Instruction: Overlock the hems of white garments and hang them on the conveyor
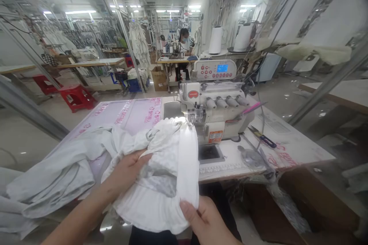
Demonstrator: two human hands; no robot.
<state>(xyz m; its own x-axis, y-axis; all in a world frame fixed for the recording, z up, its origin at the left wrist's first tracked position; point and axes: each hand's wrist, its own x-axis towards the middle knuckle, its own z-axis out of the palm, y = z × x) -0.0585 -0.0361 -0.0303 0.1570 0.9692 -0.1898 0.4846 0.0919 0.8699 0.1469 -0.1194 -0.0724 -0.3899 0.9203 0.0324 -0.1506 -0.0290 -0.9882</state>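
Head view, at the bench.

- The white garment lies bunched at 6 to 7 o'clock in the frame. Its top edge is tucked against the needle area of the overlock machine, and its loose bulk trails off towards 8 o'clock over the table.
- The left hand lies palm down on the folds at 7 o'clock with its fingers apart and lightly curled, pinching nothing. Likely reason: to weigh down the slack so that it does not drag on the edge at the machine.
- The right hand is at 5 o'clock, with thumb and forefinger closed on the lower end of a flat band of the garment. That band runs straight up to the needle area, so the grip seems meant to keep the strip taut and in line.
- The scissors lie on the table at 3 o'clock of the machine, and a pink tool leans on its right side, both within reach of the right hand.
- The control panel sits on top of the machine at 12 o'clock, with its blue display lit.
- Thread cones stand behind the machine.
- Red stools are at 9 o'clock, well apart from the bench.
- Another person is seated at a far bench at 12 o'clock.
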